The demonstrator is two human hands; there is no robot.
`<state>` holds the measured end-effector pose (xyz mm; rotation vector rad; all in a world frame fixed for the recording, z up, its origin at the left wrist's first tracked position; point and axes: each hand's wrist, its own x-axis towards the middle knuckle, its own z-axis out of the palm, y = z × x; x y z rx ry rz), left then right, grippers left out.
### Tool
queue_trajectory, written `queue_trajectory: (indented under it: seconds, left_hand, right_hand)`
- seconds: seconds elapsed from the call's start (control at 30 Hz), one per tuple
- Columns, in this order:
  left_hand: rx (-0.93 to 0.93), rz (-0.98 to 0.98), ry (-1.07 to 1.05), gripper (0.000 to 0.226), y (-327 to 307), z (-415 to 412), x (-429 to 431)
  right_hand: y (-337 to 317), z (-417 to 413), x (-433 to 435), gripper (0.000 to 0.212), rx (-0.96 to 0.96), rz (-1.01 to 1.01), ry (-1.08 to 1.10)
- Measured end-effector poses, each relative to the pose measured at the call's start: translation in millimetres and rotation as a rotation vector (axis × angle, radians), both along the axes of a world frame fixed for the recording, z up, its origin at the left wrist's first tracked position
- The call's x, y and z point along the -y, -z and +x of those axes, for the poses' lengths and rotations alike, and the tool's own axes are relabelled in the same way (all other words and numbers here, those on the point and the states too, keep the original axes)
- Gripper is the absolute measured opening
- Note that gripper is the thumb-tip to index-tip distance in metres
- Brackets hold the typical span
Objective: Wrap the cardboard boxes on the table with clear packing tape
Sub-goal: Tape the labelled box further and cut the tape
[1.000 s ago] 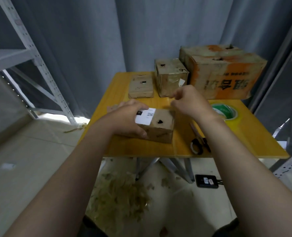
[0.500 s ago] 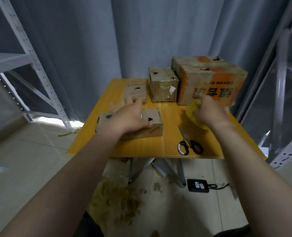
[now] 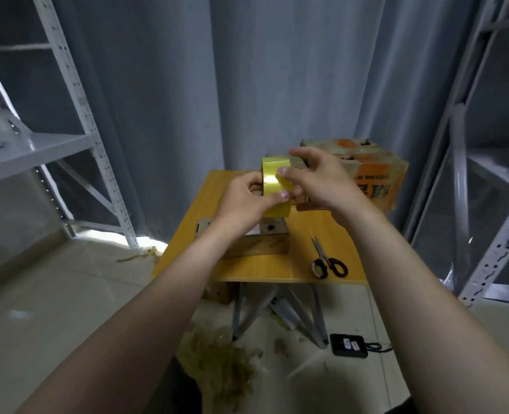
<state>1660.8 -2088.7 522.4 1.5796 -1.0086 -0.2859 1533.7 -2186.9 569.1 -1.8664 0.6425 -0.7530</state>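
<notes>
I hold a yellowish roll of packing tape up in front of me, above the yellow table. My left hand grips the roll from the left, thumb across its lower face. My right hand pinches at the roll's outer face with thumb and fingertips. Below my hands a small flat cardboard box with a white label lies on the table. Behind my right hand stands a large orange and brown box. Other small boxes at the back are mostly hidden by my hands.
Scissors with black handles lie near the table's front right edge. Metal shelving stands at left and right. On the floor lie a heap of used tape scraps and a black device with a cable. A grey curtain hangs behind.
My right hand has lifted the tape roll from the table's right side up to the middle. My left hand has left the small box and taken hold of the roll.
</notes>
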Motion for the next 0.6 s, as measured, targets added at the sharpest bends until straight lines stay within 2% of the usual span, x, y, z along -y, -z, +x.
queue_trajectory:
  seconds: [0.13,0.27,0.37,0.53,0.6]
  left_hand:
    - [0.063,0.051,-0.006,0.029,-4,-8,-23]
    - [0.060,0.049,0.003,0.029,-5,-15,-32]
    - [0.063,0.078,0.001,0.029,-2,-21,-35]
    - [0.092,0.117,-0.087,0.020,-3,-36,-37]
    - [0.142,0.126,-0.158,0.024,-7,-42,-37]
  right_hand:
    - [-9,-4,-8,0.043,-0.027,-0.109,0.017]
    - [-9,-6,-11,0.006,0.009,-0.166,0.057]
    - [-7,-1,-13,0.016,-0.015,-0.234,0.101]
    - [-3,7,-18,0.014,-0.042,-0.431,0.228]
    - [1,8,-18,0.012,-0.044,-0.510,0.254]
